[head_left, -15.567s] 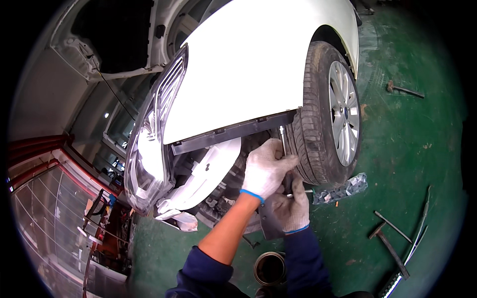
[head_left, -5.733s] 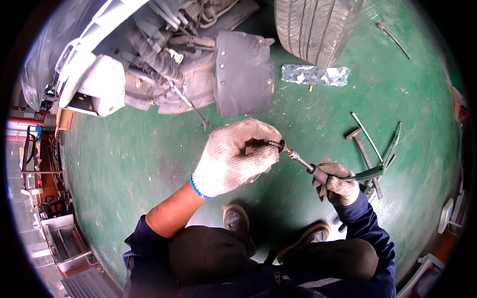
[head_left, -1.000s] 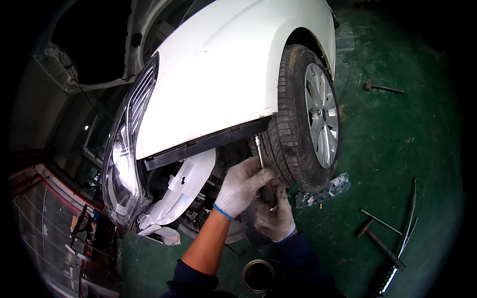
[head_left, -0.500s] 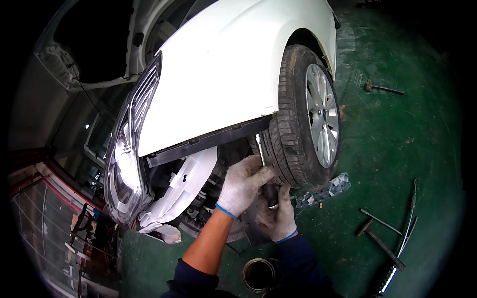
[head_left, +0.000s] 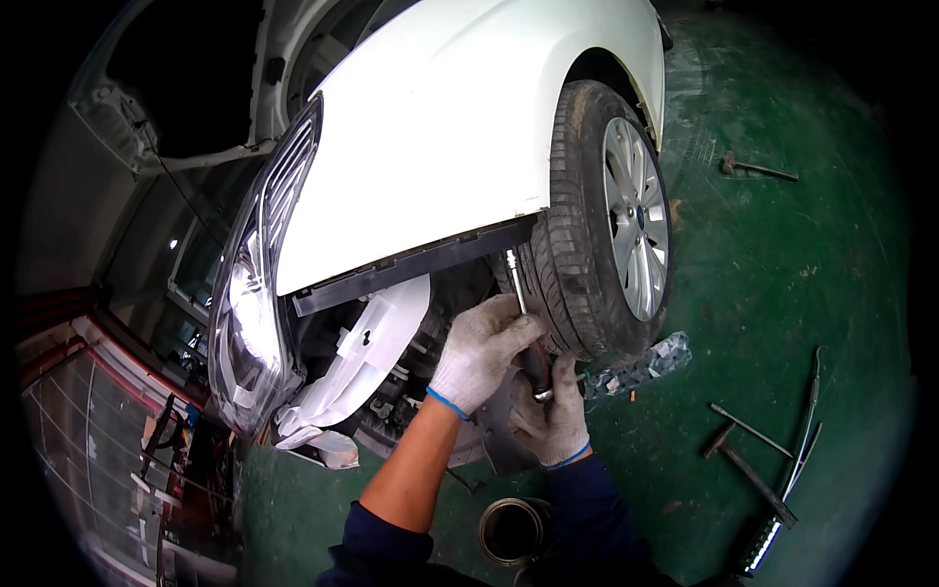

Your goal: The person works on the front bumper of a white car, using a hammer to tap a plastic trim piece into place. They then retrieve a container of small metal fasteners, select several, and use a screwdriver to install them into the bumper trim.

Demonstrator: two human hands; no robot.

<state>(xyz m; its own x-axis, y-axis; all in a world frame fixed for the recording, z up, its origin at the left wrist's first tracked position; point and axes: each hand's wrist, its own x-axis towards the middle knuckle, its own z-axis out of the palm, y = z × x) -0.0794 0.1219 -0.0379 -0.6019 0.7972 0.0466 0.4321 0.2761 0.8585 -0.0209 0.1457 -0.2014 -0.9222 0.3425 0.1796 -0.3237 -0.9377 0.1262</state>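
Both knit-gloved hands, left hand [head_left: 479, 352] and right hand [head_left: 550, 411], grasp a slim steel screwdriver [head_left: 523, 323]. Its shaft rises beside the ribbed black rubber tyre [head_left: 572, 264]. A crinkled clear plastic packet [head_left: 641, 364] lies below that tyre.

Green painted floor [head_left: 782, 293]; front tyre [head_left: 577, 254] resting on it, crumpled plastic bag [head_left: 641, 364] beside, long tools [head_left: 763, 460] right, metal can [head_left: 514, 530] near.

You are in a car repair workshop. A stripped white car [head_left: 469, 127] stands on a green-painted floor [head_left: 782, 323]. Hand tools [head_left: 753, 470] lie scattered.
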